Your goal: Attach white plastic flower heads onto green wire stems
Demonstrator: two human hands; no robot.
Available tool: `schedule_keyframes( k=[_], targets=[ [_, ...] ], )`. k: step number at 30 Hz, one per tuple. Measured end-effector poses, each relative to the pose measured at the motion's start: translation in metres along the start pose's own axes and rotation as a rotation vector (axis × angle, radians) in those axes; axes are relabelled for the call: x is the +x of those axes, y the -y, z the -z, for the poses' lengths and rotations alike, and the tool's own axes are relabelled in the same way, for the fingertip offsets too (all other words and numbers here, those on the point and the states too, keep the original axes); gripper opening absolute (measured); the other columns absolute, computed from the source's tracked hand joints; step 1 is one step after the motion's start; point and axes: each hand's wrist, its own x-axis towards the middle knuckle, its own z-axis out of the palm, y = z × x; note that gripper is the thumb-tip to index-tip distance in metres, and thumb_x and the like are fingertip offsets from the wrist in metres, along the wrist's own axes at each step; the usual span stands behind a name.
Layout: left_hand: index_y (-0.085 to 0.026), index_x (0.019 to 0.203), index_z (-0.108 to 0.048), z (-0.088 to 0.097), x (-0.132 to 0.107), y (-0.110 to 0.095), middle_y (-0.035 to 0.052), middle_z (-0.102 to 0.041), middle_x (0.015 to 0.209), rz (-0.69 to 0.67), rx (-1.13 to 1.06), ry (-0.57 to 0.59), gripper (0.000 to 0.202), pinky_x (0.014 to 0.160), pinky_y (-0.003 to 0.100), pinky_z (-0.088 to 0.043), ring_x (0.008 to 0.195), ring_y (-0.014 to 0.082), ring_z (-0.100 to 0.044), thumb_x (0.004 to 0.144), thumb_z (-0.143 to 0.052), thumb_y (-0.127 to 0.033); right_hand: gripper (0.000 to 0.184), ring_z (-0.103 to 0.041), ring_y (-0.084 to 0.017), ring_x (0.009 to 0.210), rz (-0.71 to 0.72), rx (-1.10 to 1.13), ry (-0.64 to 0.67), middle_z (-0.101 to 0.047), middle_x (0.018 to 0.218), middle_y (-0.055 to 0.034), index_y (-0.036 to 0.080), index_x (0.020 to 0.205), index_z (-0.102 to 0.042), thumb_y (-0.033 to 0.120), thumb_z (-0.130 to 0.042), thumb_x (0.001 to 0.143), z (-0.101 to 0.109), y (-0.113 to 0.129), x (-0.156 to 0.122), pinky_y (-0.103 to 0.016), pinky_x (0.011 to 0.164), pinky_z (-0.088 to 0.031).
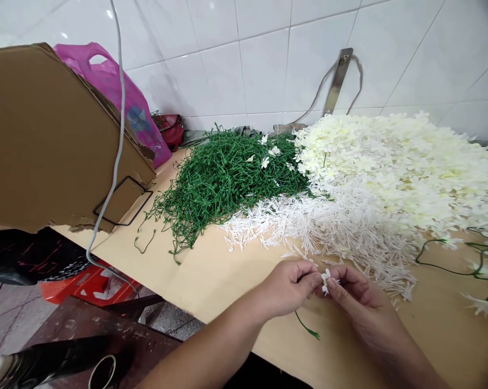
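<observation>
My left hand [286,286] pinches a thin green plastic stem [307,328] whose lower end hangs below the fingers over the wooden table [211,270]. My right hand [351,292] meets it fingertip to fingertip and holds a small white plastic flower piece [326,281] at the top of the stem. Just beyond my hands lies a pile of white spiky plastic parts [320,221]. Behind it are a heap of green stems [223,178] and a large heap of cream artificial petals [406,167].
A cardboard box [53,140] juts over the table's left end, with a grey cable [116,156] hanging before it and a pink bag [118,92] behind. A few finished stems [470,265] lie at the right. Tiled wall at the back; red and dark items lie below the table edge.
</observation>
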Motion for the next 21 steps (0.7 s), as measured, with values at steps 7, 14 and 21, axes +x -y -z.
schedule_keyframes(
  k=[7,14,21],
  targets=[
    [-0.014,0.057,-0.046,-0.0001,-0.0001,0.0006,-0.0036,-0.042,0.054,0.017,-0.001,-0.001,0.026,0.051,0.019,-0.031,0.052,0.0057,-0.038,0.080,-0.043,-0.025,0.026,-0.057,-0.014,0.060,-0.006,-0.031,-0.025,-0.060,0.060,-0.0020,0.019,0.065,-0.058,0.044,-0.066,0.066,-0.0007,0.0027,-0.0010,-0.025,0.060,-0.049],
    [-0.015,0.056,-0.044,-0.0003,-0.0001,0.0011,-0.0037,-0.041,0.054,0.003,-0.005,-0.001,0.026,0.051,0.020,-0.030,0.051,0.0057,-0.037,0.081,-0.043,-0.024,0.028,-0.057,-0.015,0.060,-0.014,-0.045,-0.045,-0.060,0.060,-0.0030,0.019,0.064,-0.058,0.045,-0.066,0.065,-0.0020,0.0043,-0.0010,-0.028,0.060,-0.049],
    [-0.015,0.057,-0.044,-0.0003,0.0000,0.0011,-0.0035,-0.042,0.055,-0.006,-0.009,0.004,0.026,0.052,0.020,-0.031,0.052,0.0060,-0.037,0.081,-0.043,-0.024,0.026,-0.057,-0.014,0.059,0.014,-0.045,-0.023,-0.060,0.058,-0.0022,0.019,0.064,-0.058,0.044,-0.066,0.066,-0.0026,0.0067,-0.0008,-0.026,0.059,-0.049]
  ],
)
